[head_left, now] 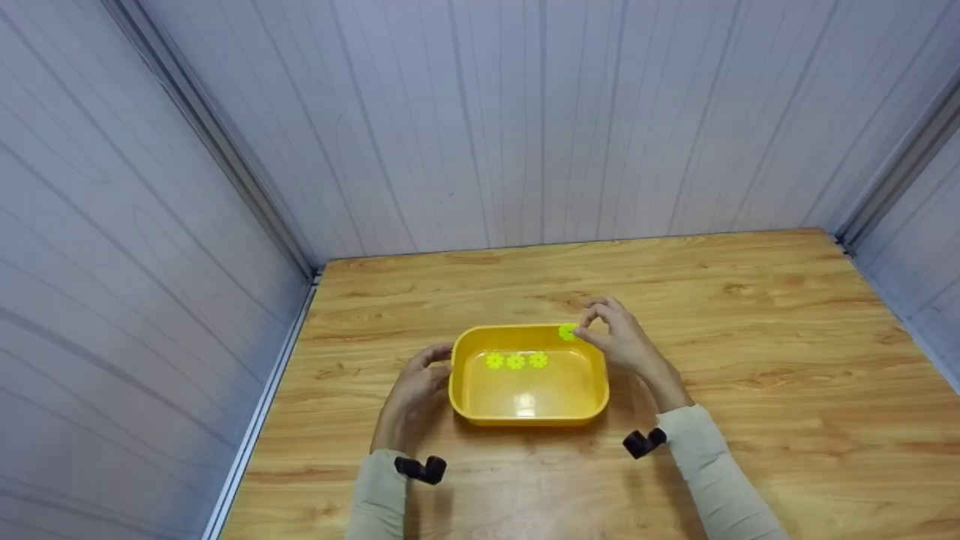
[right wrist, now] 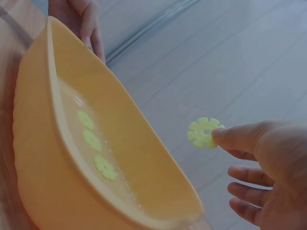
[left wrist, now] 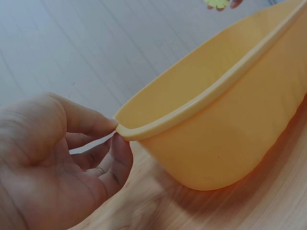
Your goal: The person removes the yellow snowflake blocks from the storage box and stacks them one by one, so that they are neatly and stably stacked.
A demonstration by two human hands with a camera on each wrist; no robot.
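Note:
A yellow plastic basin point(head_left: 525, 411) stands on the wooden table. Its left rim is pinched between the thumb and fingers of my left hand point(left wrist: 62, 158). Three yellow-green snowflake discs lie in a row on the basin's floor; the rightmost disc point(head_left: 538, 360) is a little apart from the other two. My right hand point(head_left: 619, 341) holds another notched snowflake disc point(right wrist: 205, 133) by its edge, between thumb and forefinger. In the right wrist view that disc is raised above the basin's rim, and the remaining fingers are spread loosely.
The wooden table point(head_left: 750, 322) extends around the basin, with pale panelled walls point(head_left: 487, 135) behind it and at both sides. A small black device point(head_left: 421, 469) is worn on the left wrist, and a similar black device point(head_left: 643, 442) on the right.

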